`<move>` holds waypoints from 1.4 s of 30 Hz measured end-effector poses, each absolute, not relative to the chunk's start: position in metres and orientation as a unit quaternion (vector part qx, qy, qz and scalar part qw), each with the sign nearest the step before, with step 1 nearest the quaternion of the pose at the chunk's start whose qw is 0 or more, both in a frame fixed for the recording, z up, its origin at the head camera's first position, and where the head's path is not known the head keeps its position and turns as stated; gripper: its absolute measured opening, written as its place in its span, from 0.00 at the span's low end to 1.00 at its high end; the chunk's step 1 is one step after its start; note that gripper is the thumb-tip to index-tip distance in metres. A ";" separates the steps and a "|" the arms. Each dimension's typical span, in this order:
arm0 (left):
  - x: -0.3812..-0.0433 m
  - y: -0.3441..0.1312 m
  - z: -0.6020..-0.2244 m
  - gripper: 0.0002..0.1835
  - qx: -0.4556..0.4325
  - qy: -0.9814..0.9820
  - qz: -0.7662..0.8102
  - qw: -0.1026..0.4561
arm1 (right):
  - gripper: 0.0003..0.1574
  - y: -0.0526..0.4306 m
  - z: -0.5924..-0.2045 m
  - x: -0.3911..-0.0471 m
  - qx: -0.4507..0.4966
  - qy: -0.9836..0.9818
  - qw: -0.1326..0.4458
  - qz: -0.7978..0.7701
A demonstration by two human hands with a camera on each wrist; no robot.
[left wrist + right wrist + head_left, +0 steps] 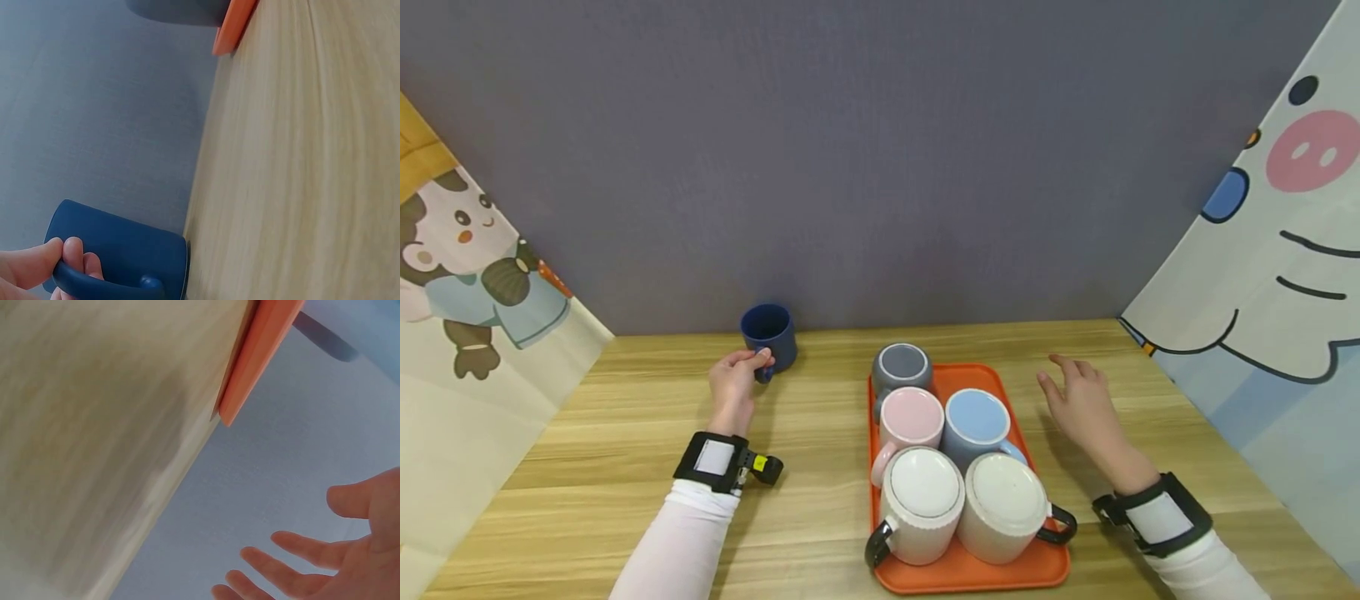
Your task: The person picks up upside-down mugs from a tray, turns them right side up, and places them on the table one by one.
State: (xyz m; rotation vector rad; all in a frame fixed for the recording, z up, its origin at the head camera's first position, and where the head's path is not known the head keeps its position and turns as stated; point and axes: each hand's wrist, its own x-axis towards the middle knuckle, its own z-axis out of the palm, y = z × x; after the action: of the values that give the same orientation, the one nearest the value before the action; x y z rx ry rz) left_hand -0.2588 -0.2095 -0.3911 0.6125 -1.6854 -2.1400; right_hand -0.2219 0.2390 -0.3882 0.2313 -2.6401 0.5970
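The left hand [735,385] pinches the handle of a navy blue mug [782,343] between thumb and fingers; the mug is just beyond that hand and slightly to its right, upright, mouth upward. Farther to the left hand's right, an orange tray [958,577] on the wood-grain table [808,500] bears five inverted mugs: a dark grey mug [903,363] in the far row; a pink mug [913,417] and a light blue mug [977,417] in the middle; a white mug [922,487] and a cream mug [1004,493], both black-handled, nearest the person. The right hand [1081,408], fingers loosely extended and unoccupied, hovers right of the tray.
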 end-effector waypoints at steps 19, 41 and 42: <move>-0.263 -0.219 -0.393 0.10 0.234 -0.600 -0.747 0.166 | 0.27 0.250 -0.385 -0.221 0.077 -0.948 0.214 0.222; -0.259 -0.219 -0.392 0.20 0.220 -0.781 -0.549 0.200 | 0.29 0.243 -0.383 -0.221 0.069 -0.954 0.176 0.232; -0.258 -0.218 -0.392 0.21 0.224 -0.793 -0.524 0.214 | 0.28 0.243 -0.383 -0.221 0.070 -0.953 0.178 0.233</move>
State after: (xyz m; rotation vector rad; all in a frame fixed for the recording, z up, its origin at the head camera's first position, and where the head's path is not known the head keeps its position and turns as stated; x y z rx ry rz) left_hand -0.2583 -0.2177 -0.3916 0.6223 -2.2011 -1.4539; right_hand -0.2208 0.2429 -0.3829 0.1976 -2.6960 0.6602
